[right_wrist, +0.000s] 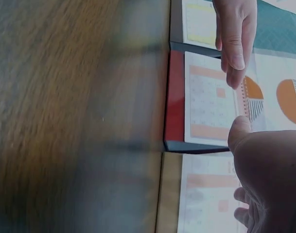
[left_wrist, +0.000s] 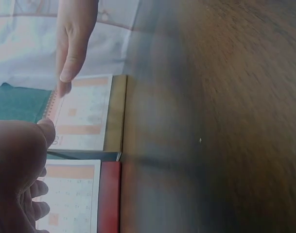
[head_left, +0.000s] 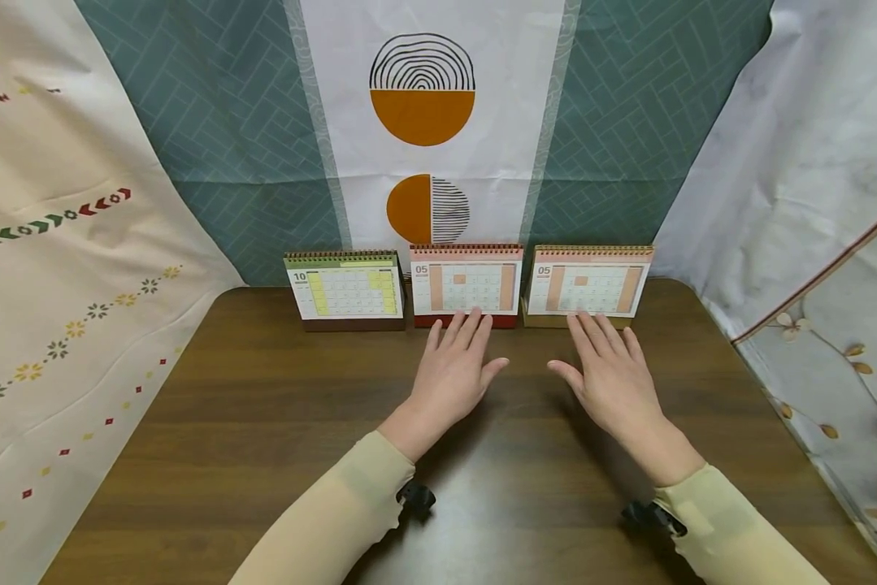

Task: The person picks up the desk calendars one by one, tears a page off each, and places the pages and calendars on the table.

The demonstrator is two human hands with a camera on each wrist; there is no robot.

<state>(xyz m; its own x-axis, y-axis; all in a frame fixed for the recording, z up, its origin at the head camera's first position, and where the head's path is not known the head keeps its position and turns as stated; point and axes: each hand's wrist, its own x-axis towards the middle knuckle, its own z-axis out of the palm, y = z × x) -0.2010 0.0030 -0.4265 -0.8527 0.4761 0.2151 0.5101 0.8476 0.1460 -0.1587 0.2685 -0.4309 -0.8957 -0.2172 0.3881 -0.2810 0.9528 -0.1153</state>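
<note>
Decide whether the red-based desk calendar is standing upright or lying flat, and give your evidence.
Upright. The red-based calendar stands on its base on the table, its 05 page facing forward and the spiral binding on top, level with its neighbours.

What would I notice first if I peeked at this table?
Two open hands, the left hand and the right hand, stretch over the dark wooden table toward a row of three desk calendars. The red-based calendar stands in the middle, the gold-based calendar on the right, the green-topped calendar on the left.

front: calendars (head_left: 466, 280) block | near: bare table (head_left: 262, 422)
</note>
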